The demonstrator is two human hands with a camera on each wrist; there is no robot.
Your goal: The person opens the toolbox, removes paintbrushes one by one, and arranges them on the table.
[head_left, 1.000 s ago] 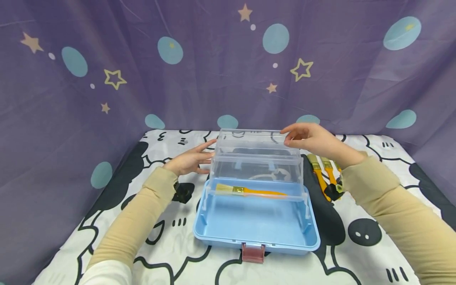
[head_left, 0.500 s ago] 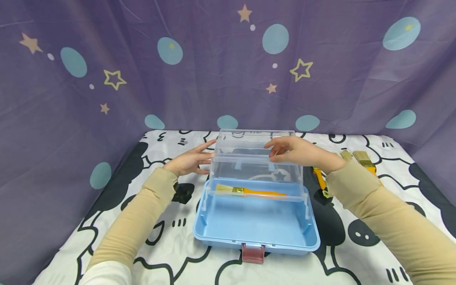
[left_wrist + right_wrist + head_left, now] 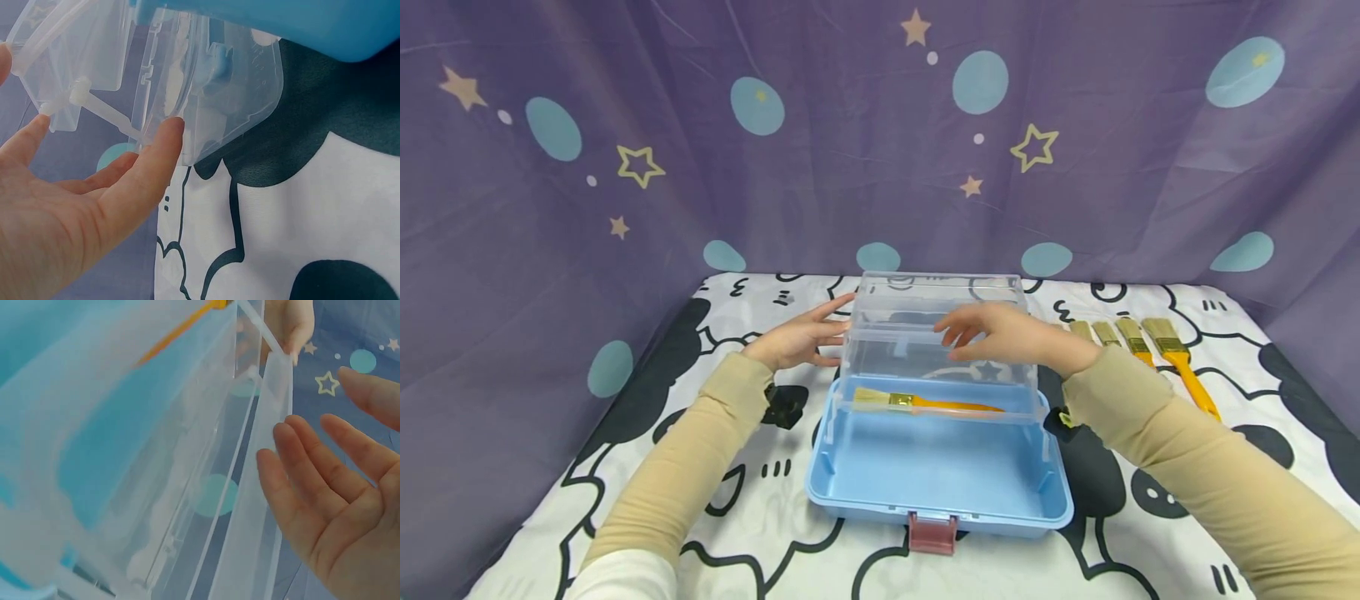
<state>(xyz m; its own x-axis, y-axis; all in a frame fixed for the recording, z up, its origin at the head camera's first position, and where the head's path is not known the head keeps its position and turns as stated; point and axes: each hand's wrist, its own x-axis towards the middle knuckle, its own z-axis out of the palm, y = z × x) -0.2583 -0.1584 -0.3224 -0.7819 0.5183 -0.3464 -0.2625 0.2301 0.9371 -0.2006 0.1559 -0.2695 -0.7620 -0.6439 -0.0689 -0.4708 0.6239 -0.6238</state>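
A light blue storage box point(image 3: 940, 483) stands open, with clear tiered trays point(image 3: 880, 358) raised over its back half. One paintbrush point(image 3: 958, 407) with an orange handle lies crosswise at the lowest clear tray, bristles to the left. My left hand point(image 3: 801, 340) has its fingers spread at the trays' left side; in the left wrist view fingertips point(image 3: 172, 128) meet the clear plastic and its link arm. Over the right part of the trays hovers my right hand point(image 3: 1003, 340), fingers loosely bent and holding nothing. In the right wrist view its palm point(image 3: 350, 531) faces the tray edge.
To the right of the box, several paintbrushes lie in a row, including a wide one point(image 3: 1180, 358); my right sleeve point(image 3: 1150, 417) partly covers them. A pink latch point(image 3: 932, 533) hangs at the box front. Behind the patterned cloth point(image 3: 760, 517) hangs a purple curtain point(image 3: 850, 167).
My right hand has moved left and down from the trays' upper right edge, uncovering more of the paintbrushes on the right. The left hand, box and brush at the tray have stayed put.
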